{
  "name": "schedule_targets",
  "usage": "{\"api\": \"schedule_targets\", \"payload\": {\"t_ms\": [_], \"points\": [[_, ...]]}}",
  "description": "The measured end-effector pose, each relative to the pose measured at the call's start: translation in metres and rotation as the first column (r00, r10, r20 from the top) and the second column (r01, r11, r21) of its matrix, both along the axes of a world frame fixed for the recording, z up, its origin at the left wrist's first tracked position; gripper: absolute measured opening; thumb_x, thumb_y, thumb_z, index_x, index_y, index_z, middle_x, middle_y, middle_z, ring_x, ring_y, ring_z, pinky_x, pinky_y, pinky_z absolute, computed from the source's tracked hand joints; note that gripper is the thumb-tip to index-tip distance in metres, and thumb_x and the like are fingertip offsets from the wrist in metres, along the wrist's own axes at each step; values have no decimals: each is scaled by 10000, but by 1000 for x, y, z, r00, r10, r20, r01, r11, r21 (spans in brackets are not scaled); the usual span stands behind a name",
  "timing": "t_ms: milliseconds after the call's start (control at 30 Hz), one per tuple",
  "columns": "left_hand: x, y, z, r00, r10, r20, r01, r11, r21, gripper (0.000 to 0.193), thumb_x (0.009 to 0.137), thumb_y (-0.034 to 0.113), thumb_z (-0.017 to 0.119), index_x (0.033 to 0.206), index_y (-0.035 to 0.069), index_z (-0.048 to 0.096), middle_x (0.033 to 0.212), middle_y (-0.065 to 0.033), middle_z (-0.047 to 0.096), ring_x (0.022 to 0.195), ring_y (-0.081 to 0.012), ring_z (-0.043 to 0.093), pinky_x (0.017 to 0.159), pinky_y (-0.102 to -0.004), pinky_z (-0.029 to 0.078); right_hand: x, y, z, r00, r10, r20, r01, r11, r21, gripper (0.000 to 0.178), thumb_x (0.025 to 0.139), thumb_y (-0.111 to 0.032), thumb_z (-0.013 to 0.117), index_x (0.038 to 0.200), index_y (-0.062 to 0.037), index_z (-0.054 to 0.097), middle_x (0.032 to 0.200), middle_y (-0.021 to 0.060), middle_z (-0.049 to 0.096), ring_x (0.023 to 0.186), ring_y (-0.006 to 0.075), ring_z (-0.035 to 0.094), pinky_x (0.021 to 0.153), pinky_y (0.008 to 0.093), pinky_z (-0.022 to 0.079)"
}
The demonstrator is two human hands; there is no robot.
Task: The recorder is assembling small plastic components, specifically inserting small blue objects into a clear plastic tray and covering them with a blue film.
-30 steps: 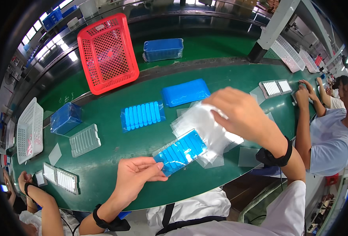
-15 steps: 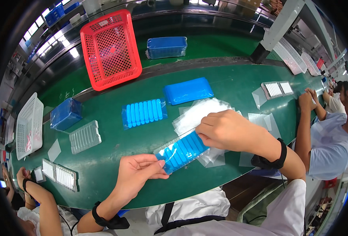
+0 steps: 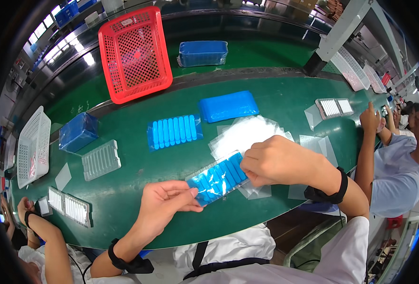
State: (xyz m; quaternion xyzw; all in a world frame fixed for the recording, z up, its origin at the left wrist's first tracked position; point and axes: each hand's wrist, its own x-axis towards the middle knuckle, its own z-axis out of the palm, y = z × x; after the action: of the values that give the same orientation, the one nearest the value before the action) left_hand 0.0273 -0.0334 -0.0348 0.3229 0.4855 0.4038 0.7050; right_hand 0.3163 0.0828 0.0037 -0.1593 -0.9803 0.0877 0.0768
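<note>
A blue film sheet with rounded strips (image 3: 219,179) lies over what looks like a clear slotted plastic tray, held tilted above the table with its right end higher. My left hand (image 3: 164,203) pinches its left end between thumb and fingers. At the opposite end, my right hand (image 3: 280,161) is closed on the sheet's edge, its fingertips partly hidden behind the knuckles. Beyond my right hand is a pile of thin clear sheets (image 3: 247,135). Farther off, another blue strip sheet (image 3: 175,132) lies flat, beside a stack of blue sheets (image 3: 229,107).
A red basket (image 3: 166,61) leans at the back, near a wrapped blue block (image 3: 202,53). To the left are another blue block (image 3: 79,132), an empty clear tray (image 3: 101,161), a white basket (image 3: 42,146) and filled trays (image 3: 72,207). Co-workers sit on both sides; one filled tray (image 3: 333,108) lies right.
The held sheet has turned slightly and shows more glare, both hands still at its ends. My view has shifted a little. The co-worker's hand at the right has risen.
</note>
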Motion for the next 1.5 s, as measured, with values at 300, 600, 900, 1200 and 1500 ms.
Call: {"api": "schedule_targets", "payload": {"t_ms": [300, 600, 900, 1200, 1500], "points": [[-4, 2, 13, 996, 23, -90, -26, 999, -33, 200, 1011, 72, 700, 1057, -121, 722, 864, -195, 751, 768, -269, 789, 703, -363, 678, -17, 2, 19, 971, -88, 223, 100, 994, -45, 106, 747, -131, 695, 711, -53, 633, 678, 108, 639, 640, 302, 663, 582, 415, 526], [-11, 2, 3, 984, -115, -139, 107, 992, -64, 250, 1024, 86, 667, 1091, -152, 702, 933, -253, 755, 787, -301, 791, 708, -374, 676, -88, -2, 11, 971, 193, 139, -170, 972, -163, 164, 752, -151, 692, 663, -25, 635, 677, 149, 666, 646, 366, 684, 595, 445, 542], [-9, 5, 6, 979, -133, -154, 121, 989, -85, 253, 1021, 102, 702, 1067, -147, 700, 884, -229, 749, 762, -287, 786, 681, -376, 674, -4, 17, 21, 917, -291, 274, 370, 877, -307, 228, 966, -234, 711, 896, -21, 753, 816, 137, 756, 738, 282, 727, 684, 381, 551], [-16, 18, 36, 976, -46, -215, 91, 975, 202, 165, 980, 58, 740, 975, -103, 705, 785, -150, 730, 647, -182, 738, 567, -280, 602, -31, 3, 26, 891, -433, 136, 406, 626, -666, 228, 905, -191, 756, 884, 35, 745, 715, 75, 703, 649, 122, 647, 630, 302, 522], [-60, 57, 60, 907, 10, -421, 86, 974, 210, 154, 933, 49, 752, 881, -75, 677, 706, -122, 702, 530, -175, 698, 440, -282, 551, -76, 33, 20, 915, -395, 84, 369, 735, -569, 256, 795, -212, 779, 802, 42, 760, 645, 130, 697, 574, 197, 665, 587, 334, 525]]}}
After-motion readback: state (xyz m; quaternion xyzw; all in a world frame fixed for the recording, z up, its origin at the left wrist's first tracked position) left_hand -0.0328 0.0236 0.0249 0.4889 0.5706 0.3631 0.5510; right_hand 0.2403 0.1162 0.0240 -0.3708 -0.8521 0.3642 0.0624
